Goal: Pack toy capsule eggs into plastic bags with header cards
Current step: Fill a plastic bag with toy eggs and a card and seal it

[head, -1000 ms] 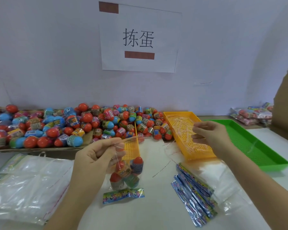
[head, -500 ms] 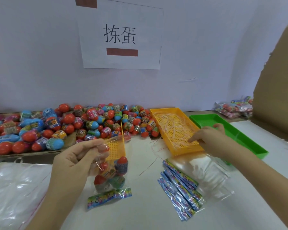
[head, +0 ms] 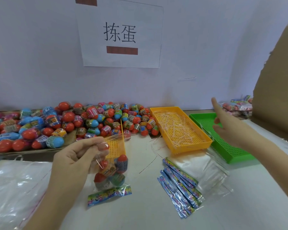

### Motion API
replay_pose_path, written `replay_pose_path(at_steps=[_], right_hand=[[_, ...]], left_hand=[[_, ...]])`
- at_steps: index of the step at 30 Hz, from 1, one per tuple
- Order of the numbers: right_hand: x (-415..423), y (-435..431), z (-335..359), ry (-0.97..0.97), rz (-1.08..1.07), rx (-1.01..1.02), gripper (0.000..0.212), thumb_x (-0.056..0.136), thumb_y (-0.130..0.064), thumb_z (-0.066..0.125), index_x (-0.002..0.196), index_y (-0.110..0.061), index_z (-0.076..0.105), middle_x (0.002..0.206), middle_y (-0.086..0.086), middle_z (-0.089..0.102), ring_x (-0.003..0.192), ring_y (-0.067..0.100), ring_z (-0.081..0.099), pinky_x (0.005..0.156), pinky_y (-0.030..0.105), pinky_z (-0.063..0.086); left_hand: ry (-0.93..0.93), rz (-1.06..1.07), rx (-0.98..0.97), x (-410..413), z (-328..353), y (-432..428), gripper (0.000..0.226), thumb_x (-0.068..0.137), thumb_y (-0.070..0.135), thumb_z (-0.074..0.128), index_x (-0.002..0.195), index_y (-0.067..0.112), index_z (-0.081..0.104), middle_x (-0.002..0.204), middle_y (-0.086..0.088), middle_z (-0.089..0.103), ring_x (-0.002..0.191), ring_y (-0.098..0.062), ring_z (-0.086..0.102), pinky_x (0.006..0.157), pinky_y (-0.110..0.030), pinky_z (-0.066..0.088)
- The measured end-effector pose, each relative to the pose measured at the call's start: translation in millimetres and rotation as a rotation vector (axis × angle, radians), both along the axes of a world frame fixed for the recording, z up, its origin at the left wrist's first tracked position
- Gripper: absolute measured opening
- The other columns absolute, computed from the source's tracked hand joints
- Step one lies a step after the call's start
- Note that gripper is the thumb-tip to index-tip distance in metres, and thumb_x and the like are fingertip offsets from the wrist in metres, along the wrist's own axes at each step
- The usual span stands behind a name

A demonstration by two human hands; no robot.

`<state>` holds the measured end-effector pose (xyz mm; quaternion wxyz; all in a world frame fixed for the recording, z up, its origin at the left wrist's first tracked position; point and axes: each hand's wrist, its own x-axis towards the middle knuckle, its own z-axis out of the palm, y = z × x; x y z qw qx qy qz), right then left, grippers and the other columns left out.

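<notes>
Near edge of the table (head: pixel 148 213), left corner: crinkled clear plastic sheeting (head: pixel 12 188), glossy, lying in folds.

Left hand (head: pixel 76 160), raised over the near-centre: thumb and curled fingers pinch the mouth of a thin, clear bag (head: pixel 106 146). The bag hangs with several eggs (head: pixel 121 163) inside; they are smooth, with red domed caps and printed bands round their middles. A flat header card (head: pixel 109 195), glossy and brightly printed, closes the bag's low end. I cannot tell whether the card touches the table or hangs just above it.

Right of the bag, a fanned stack of empty bags (head: pixel 179 188) lies flat, its blue printed cards overlapping and the clear film spread toward the right edge.

Farther back, an orange tray (head: pixel 204 143), rectangular with a perforated floor, holds a tangle of thin translucent strips (head: pixel 175 128). A green tray (head: pixel 229 156) of the same pattern sits just beside it on the right.

Right hand (head: pixel 226 128), above the green tray: fingers straight and spread, holding nothing.

Far edge, left to centre: a loose pile of eggs (head: pixel 73 122), red and blue shells on a brown board.

Far right corner: packed bags (head: pixel 236 105), then torn brown cardboard (head: pixel 276 80).

On the wall: a white paper sign (head: pixel 120 35).
</notes>
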<state>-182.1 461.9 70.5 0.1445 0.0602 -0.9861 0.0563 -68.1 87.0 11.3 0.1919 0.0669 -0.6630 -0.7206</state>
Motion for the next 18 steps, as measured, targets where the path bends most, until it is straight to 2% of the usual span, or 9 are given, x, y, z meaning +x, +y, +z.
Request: replay_pose_path(at_steps=[2, 4, 7, 8, 10, 12, 14, 16, 18], right_hand=[[8.8, -16.6, 0.2, 0.073, 0.096, -0.356, 0.085, 0.093, -0.017, 0.056, 0.151, -0.038, -0.002, 0.106, 0.0, 0.054, 0.071, 0.016, 0.054, 0.071, 0.035, 0.045], [24.5, -44.7, -5.2, 0.151, 0.232, -0.555, 0.078, 0.088, -0.017, 0.065, 0.146, -0.041, 0.019, 0.098, -0.007, 0.054, 0.068, 0.011, 0.054, 0.065, 0.027, 0.046], [55.1, -102.0, -18.4, 0.037, 0.46, -0.904, 0.067, 0.08, -0.015, 0.075, 0.127, -0.047, 0.041, 0.095, -0.012, 0.058, 0.075, 0.007, 0.057, 0.069, 0.029, 0.05], [63.9, -121.1, -23.0, -0.02, 0.49, -0.963, 0.067, 0.076, -0.021, 0.079, 0.127, -0.046, 0.043, 0.096, -0.013, 0.058, 0.081, 0.007, 0.057, 0.072, 0.028, 0.05], [75.4, -156.6, -31.5, -0.171, 0.487, -0.986, 0.082, 0.061, -0.044, 0.083, 0.132, -0.045, 0.041, 0.104, -0.016, 0.057, 0.09, 0.004, 0.056, 0.076, 0.02, 0.049], [79.7, -186.7, -37.2, -0.363, 0.48, -1.014, 0.088, 0.052, -0.052, 0.08, 0.132, -0.04, 0.045, 0.108, -0.016, 0.057, 0.089, -0.002, 0.057, 0.075, 0.018, 0.05], [78.9, -207.3, -38.5, -0.543, 0.521, -1.18, 0.058, 0.058, -0.042, 0.078, 0.113, -0.035, 0.062, 0.091, -0.016, 0.065, 0.075, -0.003, 0.061, 0.066, 0.015, 0.051], [78.2, -219.6, -36.0, -0.612, 0.538, -1.304, 0.021, 0.064, -0.035, 0.075, 0.085, -0.03, 0.075, 0.074, -0.012, 0.07, 0.066, 0.001, 0.064, 0.058, 0.015, 0.05], [76.9, -225.7, -35.0, -0.64, 0.523, -1.405, 0.012, 0.064, -0.034, 0.074, 0.072, -0.025, 0.076, 0.073, -0.004, 0.072, 0.065, 0.008, 0.066, 0.058, 0.021, 0.054]], left_hand=[[0.006, -0.003, 0.007, 0.3, 0.8, -0.1, 0.026, 0.092, 0.001, 0.056, 0.09, 0.02, 0.074, 0.084, -0.002, 0.077, 0.078, -0.016, 0.075, 0.055, -0.02, 0.057], [0.012, -0.007, 0.025, 0.8, 1.5, -0.8, 0.028, 0.092, 0.001, 0.056, 0.089, 0.021, 0.075, 0.085, -0.003, 0.077, 0.079, -0.018, 0.075, 0.056, -0.021, 0.057], [0.014, -0.017, 0.057, 2.5, 3.9, -2.3, 0.031, 0.092, 0.002, 0.055, 0.086, 0.023, 0.078, 0.089, -0.004, 0.077, 0.081, -0.02, 0.075, 0.058, -0.023, 0.058], [0.016, -0.022, 0.065, 2.7, 4.1, -3.4, 0.033, 0.091, 0.002, 0.056, 0.087, 0.026, 0.078, 0.09, -0.004, 0.077, 0.082, -0.021, 0.075, 0.059, -0.023, 0.059], [0.019, -0.041, 0.086, 3.6, 6.5, -5.0, 0.036, 0.09, 0.002, 0.056, 0.087, 0.03, 0.078, 0.092, -0.005, 0.077, 0.084, -0.023, 0.075, 0.06, -0.024, 0.058], [0.017, -0.057, 0.11, 3.9, 8.5, -7.0, 0.035, 0.088, 0.003, 0.057, 0.086, 0.031, 0.079, 0.093, -0.005, 0.077, 0.084, -0.023, 0.075, 0.06, -0.024, 0.058], [0.014, -0.058, 0.164, 4.4, 11.0, -9.3, 0.029, 0.082, 0.008, 0.061, 0.085, 0.031, 0.079, 0.094, -0.006, 0.077, 0.082, -0.021, 0.075, 0.059, -0.024, 0.058], [0.012, -0.064, 0.232, 5.1, 13.3, -12.0, 0.027, 0.072, 0.018, 0.063, 0.09, 0.03, 0.079, 0.095, -0.006, 0.077, 0.079, -0.02, 0.075, 0.055, -0.025, 0.057], [0.013, -0.074, 0.314, 3.8, 15.6, -13.4, 0.038, 0.068, 0.021, 0.065, 0.105, 0.025, 0.073, 0.095, -0.007, 0.077, 0.077, -0.022, 0.075, 0.052, -0.028, 0.057]])
